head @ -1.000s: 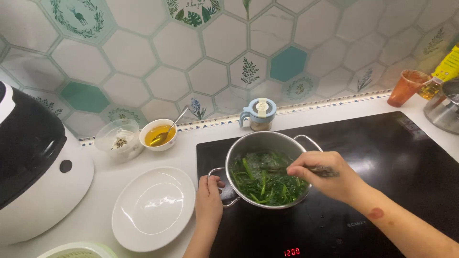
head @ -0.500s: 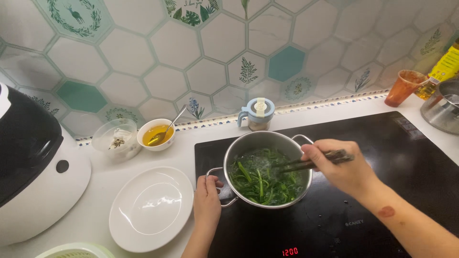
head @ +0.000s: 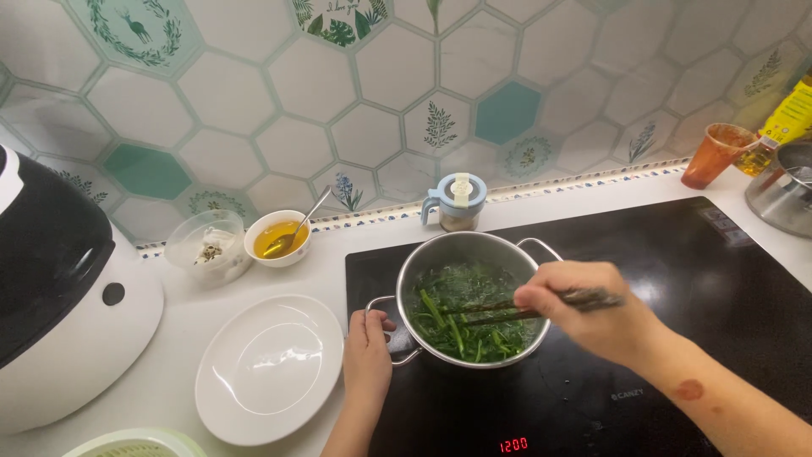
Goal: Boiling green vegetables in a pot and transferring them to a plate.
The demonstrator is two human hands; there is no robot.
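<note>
A steel pot [head: 420,269] full of dark green leafy vegetables [head: 468,311] stands on the black induction cooktop [head: 694,279]. My left hand [head: 367,349] grips the pot's near-left handle. My right hand [head: 592,317] holds a pair of dark chopsticks [head: 516,309] whose tips reach left into the greens. An empty white plate [head: 269,366] lies on the counter just left of the pot.
A large black-and-white rice cooker [head: 59,288] fills the left side. A small bowl of yellow oil with a spoon [head: 277,237] and a clear glass bowl [head: 207,245] sit by the tiled wall. A small blue-lidded jar [head: 457,203], an orange cup [head: 715,155] and another steel pot [head: 782,190] stand behind.
My right hand has shifted the chopsticks from the pot's right rim further into the greens, stirring them. My left hand stays on the handle.
</note>
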